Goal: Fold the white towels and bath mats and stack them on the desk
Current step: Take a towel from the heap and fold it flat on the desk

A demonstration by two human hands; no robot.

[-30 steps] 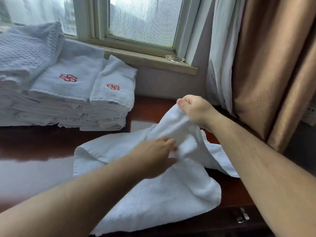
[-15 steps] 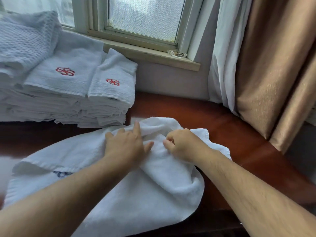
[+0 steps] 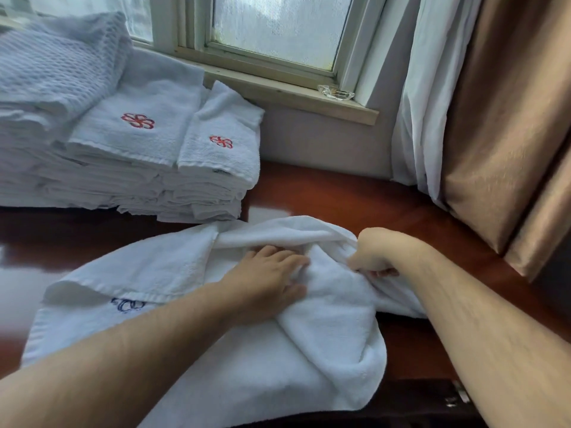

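A loose white towel with a blue embroidered mark lies rumpled across the front of the dark red desk. My left hand lies on its middle, fingers reaching into a fold. To the right, my right hand is clenched and grips a bunch of the towel's edge. At the back left stand stacks of folded white towels with red flower logos. A waffle-weave pile sits higher at the far left.
A window sill runs behind the desk with a small glass dish on it. White sheer and tan curtains hang at the right. The desk's front edge with a drawer handle is at the lower right.
My right hand came down from holding the towel's corner in the air to the desk. The towel has spread leftwards, and both hands now work its middle folds.
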